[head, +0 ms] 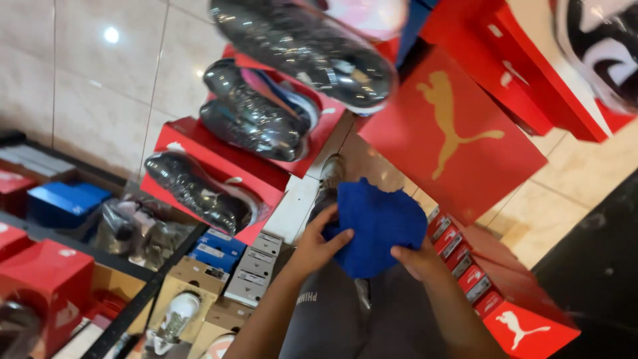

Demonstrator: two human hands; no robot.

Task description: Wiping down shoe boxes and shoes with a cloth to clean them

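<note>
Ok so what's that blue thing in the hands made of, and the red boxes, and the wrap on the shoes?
Blue cloth, held by left hand and right hand: likely soft matte fabric; it bunches and folds. Red boxes: probably cardboard, smooth with flat panels and sharp edges. Wrapped shoes: apparently thin clear plastic film, glossy and crinkled with highlights.

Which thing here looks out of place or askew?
The large red shoebox lid lies tilted on the tiled floor, apart from the stacked boxes. Both hands hold a crumpled blue cloth.
</note>
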